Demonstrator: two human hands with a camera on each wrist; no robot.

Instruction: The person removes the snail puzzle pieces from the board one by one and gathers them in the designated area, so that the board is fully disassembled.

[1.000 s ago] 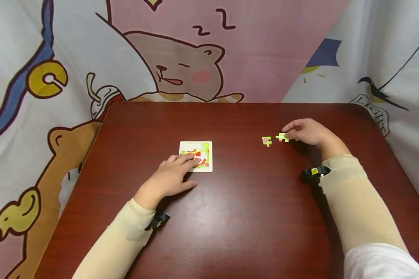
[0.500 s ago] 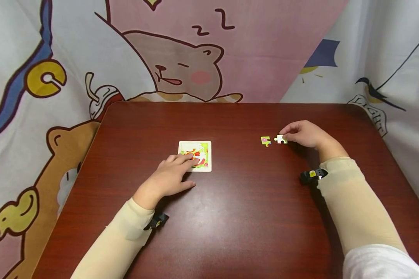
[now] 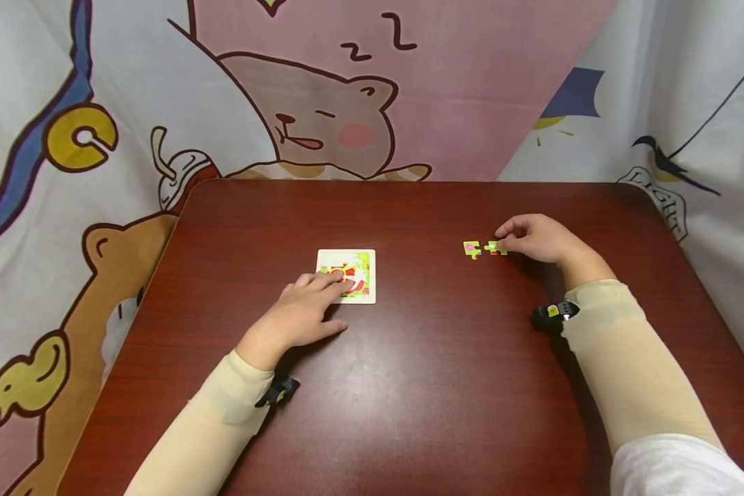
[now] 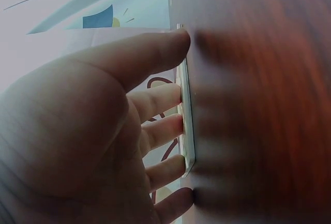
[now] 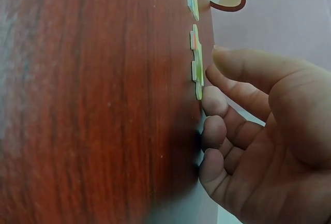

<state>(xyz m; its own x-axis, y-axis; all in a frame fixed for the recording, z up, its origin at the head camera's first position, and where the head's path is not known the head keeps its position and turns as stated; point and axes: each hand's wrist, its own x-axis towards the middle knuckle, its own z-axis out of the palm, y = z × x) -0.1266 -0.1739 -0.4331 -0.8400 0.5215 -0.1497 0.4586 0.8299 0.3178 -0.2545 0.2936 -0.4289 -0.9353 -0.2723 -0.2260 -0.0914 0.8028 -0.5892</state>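
Observation:
My left hand (image 3: 304, 310) rests with spread fingers on a small square puzzle board (image 3: 370, 275), its fingertips on the picture. In the left wrist view, that hand's thumb (image 4: 160, 53) is near the board's edge, and the board (image 4: 189, 131) is seen edge-on. At the right, my right hand (image 3: 539, 238) hovers low by a green puzzle piece (image 3: 494, 247). Its fingers are loosely curled. The right wrist view shows a small gap between the thumb (image 5: 232, 61) and that piece (image 5: 197, 63), which lies on the table. Another puzzle piece (image 3: 472, 249) with a pink spot lies just left of it.
A dark reddish-brown table (image 3: 409, 386) carries everything. Behind it and along both sides hangs a curtain (image 3: 459, 103) printed with cartoon bears. Each wrist bears a small black camera, such as the right camera (image 3: 553, 313).
The green piece near my right hand has shifted slightly left, closer to the other piece. It looked white from glare half a second ago and shows green now. My left hand stays put.

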